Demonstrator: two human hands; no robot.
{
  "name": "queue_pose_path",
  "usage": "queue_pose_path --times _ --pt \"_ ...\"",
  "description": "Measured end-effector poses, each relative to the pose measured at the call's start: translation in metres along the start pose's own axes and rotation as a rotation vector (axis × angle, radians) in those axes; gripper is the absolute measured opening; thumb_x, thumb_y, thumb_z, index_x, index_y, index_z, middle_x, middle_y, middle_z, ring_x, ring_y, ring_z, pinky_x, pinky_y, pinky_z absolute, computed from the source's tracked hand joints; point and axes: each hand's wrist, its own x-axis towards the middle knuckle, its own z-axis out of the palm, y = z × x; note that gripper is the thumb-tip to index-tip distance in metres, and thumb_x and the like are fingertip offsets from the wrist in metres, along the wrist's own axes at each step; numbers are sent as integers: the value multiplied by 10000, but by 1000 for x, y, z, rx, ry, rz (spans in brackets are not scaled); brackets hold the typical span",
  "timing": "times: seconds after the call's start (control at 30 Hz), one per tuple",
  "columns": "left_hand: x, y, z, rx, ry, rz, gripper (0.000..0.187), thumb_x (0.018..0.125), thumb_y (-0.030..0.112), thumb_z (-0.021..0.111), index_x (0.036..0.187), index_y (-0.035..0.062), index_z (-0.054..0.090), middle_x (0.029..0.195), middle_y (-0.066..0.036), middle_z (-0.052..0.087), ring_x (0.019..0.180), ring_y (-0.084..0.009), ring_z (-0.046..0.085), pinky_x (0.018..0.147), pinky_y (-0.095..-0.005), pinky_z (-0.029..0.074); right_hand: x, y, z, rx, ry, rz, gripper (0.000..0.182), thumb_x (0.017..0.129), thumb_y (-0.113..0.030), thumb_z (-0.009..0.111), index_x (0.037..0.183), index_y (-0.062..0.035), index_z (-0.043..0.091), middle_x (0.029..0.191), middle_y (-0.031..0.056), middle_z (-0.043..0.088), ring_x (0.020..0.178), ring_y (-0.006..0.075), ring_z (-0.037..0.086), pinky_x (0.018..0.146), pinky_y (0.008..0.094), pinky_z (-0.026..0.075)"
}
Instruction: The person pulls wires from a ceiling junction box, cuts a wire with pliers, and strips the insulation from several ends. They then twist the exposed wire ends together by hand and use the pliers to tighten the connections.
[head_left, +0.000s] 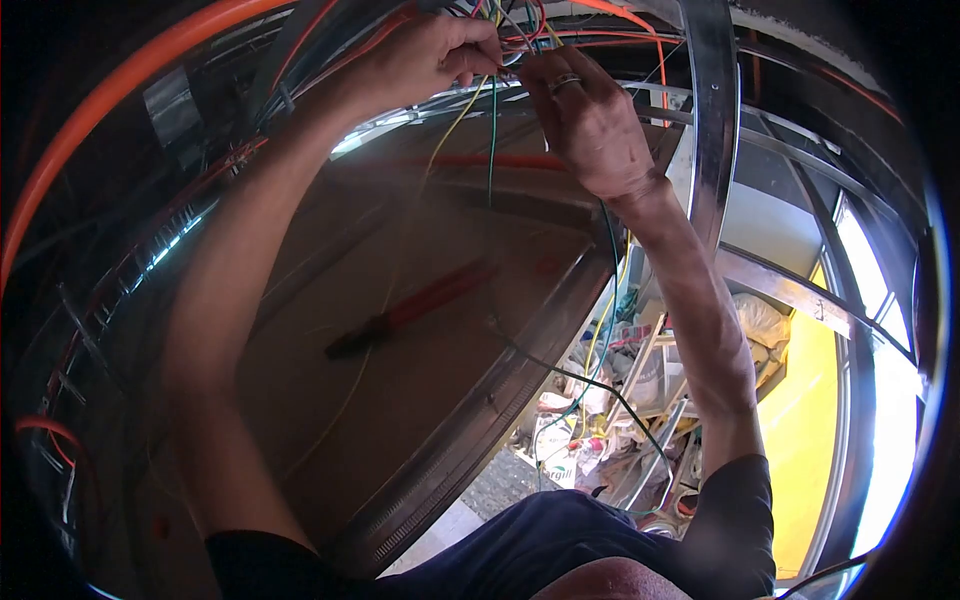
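Observation:
Both of my arms reach up to a bundle of thin coloured wires (520,18) at the top of the view. My left hand (435,58) is closed, thumb and fingertips pinching a thin wire end. Close beside it, my right hand (600,125), wearing a ring, pinches wire too, its fingertips almost meeting the left ones. A yellow wire (432,160) and a green wire (492,150) hang down below the hands. The exact joint between the fingertips is too small to make out. Red-handled pliers (430,300) lie on the brown panel (300,370) beneath.
A thick orange conduit (75,110) curves along the upper left. Metal framing (712,130) stands at right. Below the panel edge, bags and loose clutter (590,410) cover the floor, near a yellow panel (805,430). Dark and green wires dangle across the opening.

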Motion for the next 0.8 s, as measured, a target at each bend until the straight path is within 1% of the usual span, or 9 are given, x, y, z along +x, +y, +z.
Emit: queue_pose_path --times 0.13,0.23,0.47,0.53,0.57,0.63,0.67,0.73,0.8 --pt "-7 61 -22 143 -69 -171 115 949 56 622 1028 -17 661 941 -95 702 837 -177 671 757 -334 554 3 3 -10 11 89 -41 150 824 -13 661 972 -22 634 919 117 620 846 298 675 702 380 572" --pt "-2 -1 5 110 21 -7 136 954 -28 554 1055 6 637 909 -63 708 793 -95 641 719 -265 545 3 -13 -25 277 43 486 217 862 -130 721 1030 -10 655 874 96 681 744 194 682 712 317 563" --pt "-8 6 9 -109 131 -14 146 886 -75 593 1011 -34 654 941 -98 708 881 -156 685 769 -292 554 0 -11 -19 800 -162 943 254 955 -233 668 1053 2 688 779 71 694 710 131 672 676 271 560" --pt "-13 6 7 -122 152 115 130 891 -65 604 1008 -43 656 1014 -96 692 891 -153 665 769 -284 549 3 -17 -18 933 -146 1027 241 975 -181 652 1111 17 665 898 54 702 801 87 654 678 241 538" --pt "-14 5 3 -124 153 113 130 891 -65 604 1008 -43 656 1014 -96 692 891 -153 665 769 -284 549 3 -15 -17 933 -149 1029 241 975 -181 652 1111 17 665 898 54 702 801 87 654 678 241 538" --pt "-16 -5 -1 -55 38 157 146 932 -88 536 1009 -21 641 1266 -101 601 1066 -164 656 924 -287 571 -5 -11 -18 794 -266 952 216 963 -147 653 1109 11 667 907 63 708 805 101 661 696 247 545" --pt "-16 -10 3 -56 114 196 144 939 -73 536 1014 -16 645 1145 -86 657 952 -136 669 850 -269 575 -13 -10 -21 787 -276 970 216 963 -147 653 1109 11 667 907 63 708 805 101 661 696 247 545" --pt "-16 21 -14 -2 -4 -14 78 942 59 626 965 14 686 912 -75 704 829 -157 662 761 -324 535 -28 -9 -27 588 -622 590 194 935 -224 662 1002 -50 714 887 92 724 814 158 705 761 323 575" --pt "-14 24 -13 0 1 -80 88 943 69 622 968 9 681 890 -78 699 823 -154 662 762 -327 533 -33 -24 -21 607 -661 637 167 920 -210 648 1002 -89 730 932 95 733 909 214 714 813 363 566"
